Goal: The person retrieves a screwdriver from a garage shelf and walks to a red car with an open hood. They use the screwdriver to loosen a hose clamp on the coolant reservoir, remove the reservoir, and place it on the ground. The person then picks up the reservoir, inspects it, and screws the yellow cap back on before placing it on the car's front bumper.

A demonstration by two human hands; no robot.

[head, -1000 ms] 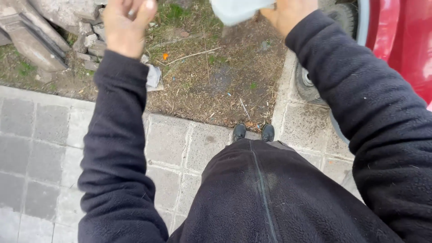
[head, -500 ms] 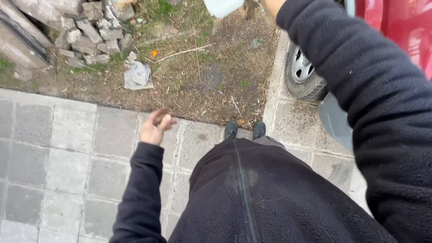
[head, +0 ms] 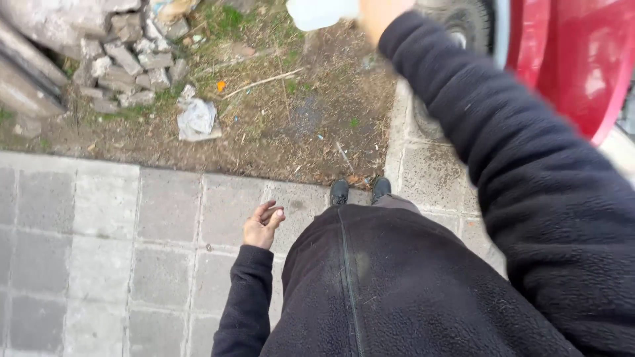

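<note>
Head view looks straight down a dark fleece jacket (head: 397, 291) to two black shoes (head: 360, 190) at the edge of grey paving slabs (head: 99, 218). Reaching up and forward, the right hand (head: 380, 14) sits at the top edge of the frame, wrapped around a pale, whitish container (head: 321, 12), most of it cut off, so the exact grip cannot be told beyond the hand closing on it. Down by the hip, the left hand (head: 262, 223) hangs with its fingers loosely curled, holding nothing. Beyond the shoes lies a patch of bare soil and dry grass (head: 291, 119), with a crumpled scrap of plastic (head: 196, 120) and a heap of broken stones (head: 126, 63) to the left, and a red car (head: 575, 59) with its tyre (head: 466, 30) to the right. Carrying the container well would seem to call for a firm hold and steady footing near the kerb.
</note>
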